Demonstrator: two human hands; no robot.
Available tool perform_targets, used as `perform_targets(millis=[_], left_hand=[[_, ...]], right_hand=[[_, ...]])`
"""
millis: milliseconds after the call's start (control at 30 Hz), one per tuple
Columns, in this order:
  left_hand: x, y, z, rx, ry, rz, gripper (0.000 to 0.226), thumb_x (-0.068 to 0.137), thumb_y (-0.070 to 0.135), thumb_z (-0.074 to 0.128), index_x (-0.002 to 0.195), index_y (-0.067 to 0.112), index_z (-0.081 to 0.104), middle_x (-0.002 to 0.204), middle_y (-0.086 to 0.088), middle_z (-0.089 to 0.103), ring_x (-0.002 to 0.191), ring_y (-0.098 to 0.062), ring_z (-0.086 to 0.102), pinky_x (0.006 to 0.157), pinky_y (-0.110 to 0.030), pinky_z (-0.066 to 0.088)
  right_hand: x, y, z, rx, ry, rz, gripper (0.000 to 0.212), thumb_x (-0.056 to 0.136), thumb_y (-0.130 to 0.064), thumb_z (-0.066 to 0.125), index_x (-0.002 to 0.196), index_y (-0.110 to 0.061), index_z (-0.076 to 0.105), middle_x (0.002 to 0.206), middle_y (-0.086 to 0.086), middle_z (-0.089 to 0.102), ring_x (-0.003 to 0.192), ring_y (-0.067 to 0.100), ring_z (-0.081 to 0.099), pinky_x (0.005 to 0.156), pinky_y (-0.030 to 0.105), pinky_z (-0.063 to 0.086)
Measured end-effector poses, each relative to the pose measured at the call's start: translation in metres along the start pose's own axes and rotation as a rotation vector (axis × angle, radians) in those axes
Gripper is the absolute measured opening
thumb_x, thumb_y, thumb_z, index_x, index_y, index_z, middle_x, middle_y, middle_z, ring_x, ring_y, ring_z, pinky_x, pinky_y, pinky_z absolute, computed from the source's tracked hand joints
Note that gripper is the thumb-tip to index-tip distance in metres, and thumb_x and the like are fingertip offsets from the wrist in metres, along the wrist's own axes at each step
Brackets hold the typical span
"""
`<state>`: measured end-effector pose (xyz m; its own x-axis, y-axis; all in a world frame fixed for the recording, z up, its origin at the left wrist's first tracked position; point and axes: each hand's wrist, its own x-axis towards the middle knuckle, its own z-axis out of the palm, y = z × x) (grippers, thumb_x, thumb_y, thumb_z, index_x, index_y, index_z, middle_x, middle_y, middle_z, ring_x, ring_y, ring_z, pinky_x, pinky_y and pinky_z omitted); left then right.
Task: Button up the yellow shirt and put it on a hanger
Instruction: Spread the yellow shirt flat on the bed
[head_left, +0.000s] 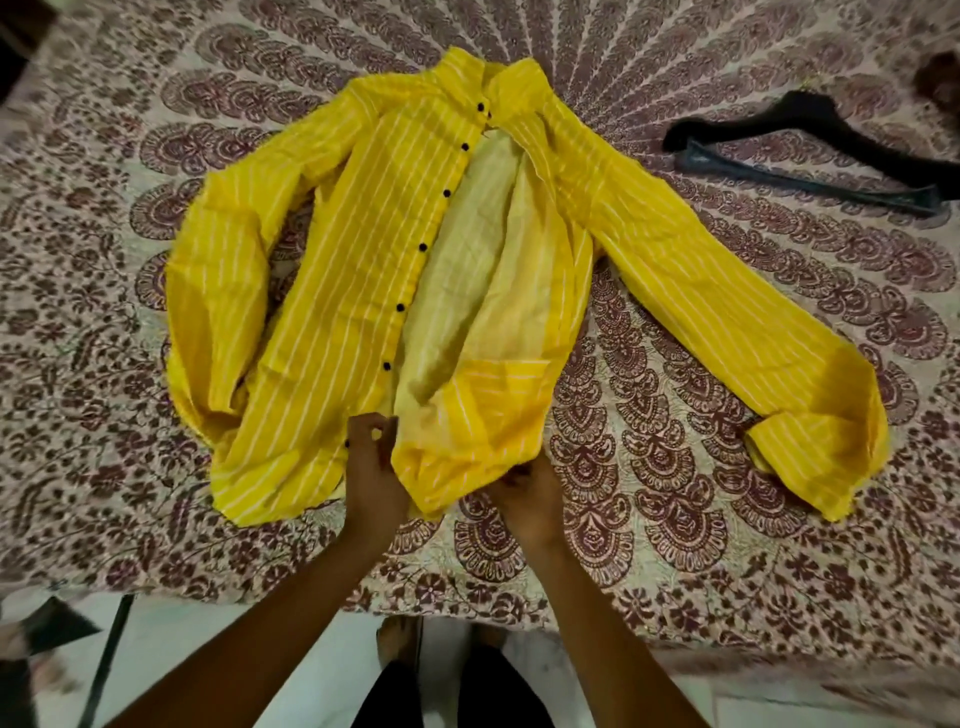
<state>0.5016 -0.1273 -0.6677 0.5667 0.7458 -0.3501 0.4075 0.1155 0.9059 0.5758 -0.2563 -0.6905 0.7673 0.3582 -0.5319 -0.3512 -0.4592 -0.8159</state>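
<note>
Your shirt (353, 291) lies face up on the patterned cloth (675, 519), collar far, hem near, sleeves spread to either side. The front is wide open from just below the collar to the hem, with the pale inside showing between the two panels. At the collar the edges meet, but you cannot tell from here whether that top button is fastened. The dark buttons (422, 246) run down the left panel's edge, all plainly free below the top one, so I judge the buttoning barely begun and the hanging wholly left. The hanger (810, 140) sits untouched at far right, well apart from the shirt body. Your left hand (371, 467) is at the near hem, fingers (374, 426) curled and pinching the button edge just beside the lowest button. Your right hand (524, 499) grips the bunched hem of the right panel, fingers curled into the fabric. The two panels there are near but not yet overlapped.
</note>
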Motion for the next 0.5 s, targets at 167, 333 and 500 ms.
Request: perform_targets(millis=[167, 333, 500], left_hand=[[0.008, 0.02, -0.003, -0.541, -0.086, -0.473, 0.055, 0.097, 0.048, 0.03, 0.137, 0.012, 0.038, 0.137, -0.011, 0.046, 0.121, -0.031, 0.048, 0.103, -0.046, 0.037], [0.023, 0.008, -0.025, 0.161, -0.119, -0.048, 0.039, 0.084, 0.039, 0.061, 0.114, 0.014, 0.061, 0.111, -0.003, 0.063, 0.104, -0.019, 0.058, 0.082, -0.023, 0.046], [0.038, -0.008, -0.038, -0.091, 0.123, -0.163, 0.029, 0.096, 0.023, 0.045, 0.069, 0.015, 0.052, 0.058, -0.005, 0.054, 0.06, -0.022, 0.056, 0.061, -0.05, 0.053]], right_hand=[[0.007, -0.02, 0.018, 0.258, 0.131, -0.09, 0.049, 0.058, -0.031, 0.07, 0.098, -0.005, 0.06, 0.064, -0.007, 0.062, 0.058, 0.008, 0.056, 0.052, 0.024, 0.045], [0.006, -0.022, 0.015, 0.667, 0.405, 0.104, 0.034, 0.079, 0.011, 0.046, 0.081, -0.017, 0.063, 0.065, -0.002, 0.061, 0.056, 0.012, 0.052, 0.046, 0.02, 0.04], [-0.005, -0.005, -0.003, 0.745, 0.744, 0.374, 0.038, 0.082, 0.014, 0.03, 0.065, -0.015, 0.048, 0.059, -0.003, 0.055, 0.048, 0.009, 0.049, 0.033, 0.015, 0.028]])
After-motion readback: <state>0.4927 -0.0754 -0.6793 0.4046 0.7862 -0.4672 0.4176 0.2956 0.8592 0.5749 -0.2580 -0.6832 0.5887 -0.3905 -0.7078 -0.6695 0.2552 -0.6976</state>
